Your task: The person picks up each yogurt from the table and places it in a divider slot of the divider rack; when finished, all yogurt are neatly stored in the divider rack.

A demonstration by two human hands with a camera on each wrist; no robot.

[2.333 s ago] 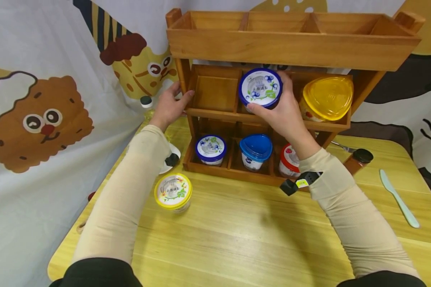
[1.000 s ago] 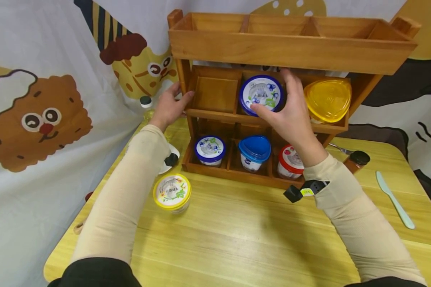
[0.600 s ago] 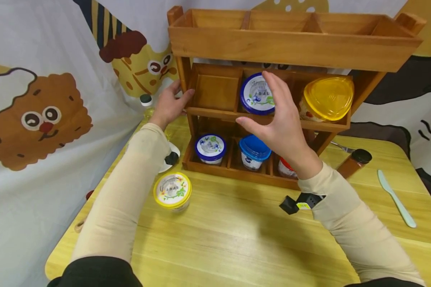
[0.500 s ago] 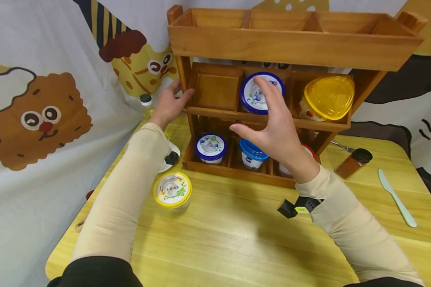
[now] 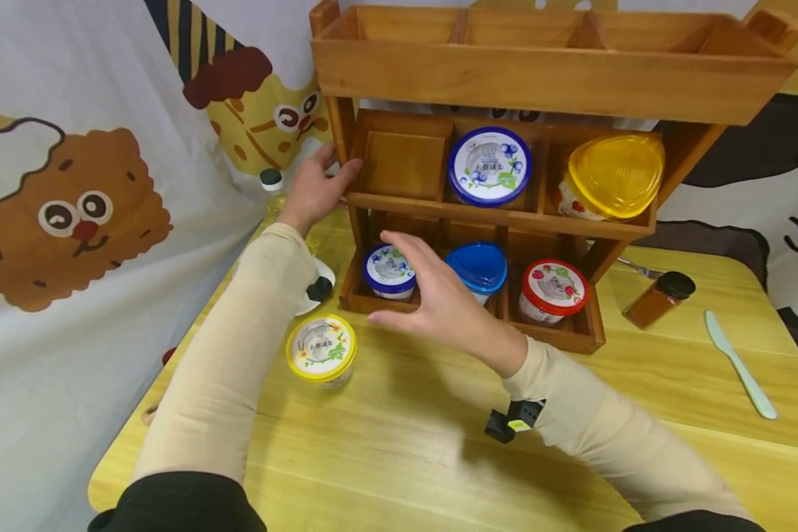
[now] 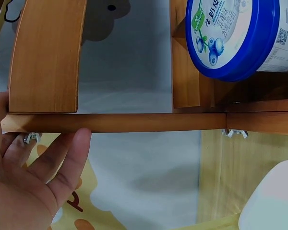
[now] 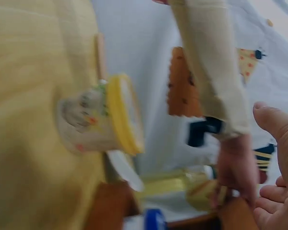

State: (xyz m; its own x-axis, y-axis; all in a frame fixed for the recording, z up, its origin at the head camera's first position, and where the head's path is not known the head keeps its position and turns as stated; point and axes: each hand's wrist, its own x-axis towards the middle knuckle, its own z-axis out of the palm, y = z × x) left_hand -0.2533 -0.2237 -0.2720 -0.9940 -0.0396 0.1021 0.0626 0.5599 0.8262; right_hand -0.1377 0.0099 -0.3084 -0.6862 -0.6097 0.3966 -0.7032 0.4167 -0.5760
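Observation:
My left hand (image 5: 315,185) grips the left upright of a wooden three-tier shelf (image 5: 545,81); the left wrist view shows the thumb and fingers on either side of this post. My right hand (image 5: 442,299), thumb and fingers spread and holding nothing, hovers before the bottom tier, partly hiding a blue-lidded tub (image 5: 389,270) and a blue triangular-lidded tub (image 5: 479,266). On the table to its left stands a yellow-lidded tub (image 5: 321,351), apart from the hand. A blueberry tub with a blue lid (image 5: 489,166) sits tilted in the middle tier's centre compartment.
A yellow-lidded triangular tub (image 5: 615,177) is in the middle tier's right compartment, a red-lidded tub (image 5: 554,290) below it. Right of the shelf lie a spice jar (image 5: 660,299) and a pale green knife (image 5: 738,364). A bottle (image 5: 274,191) and white dish (image 5: 326,270) stand left.
My right hand has let go of the blueberry tub in the middle compartment and moved down and left towards the yellow-lidded tub. The left hand stays on the post.

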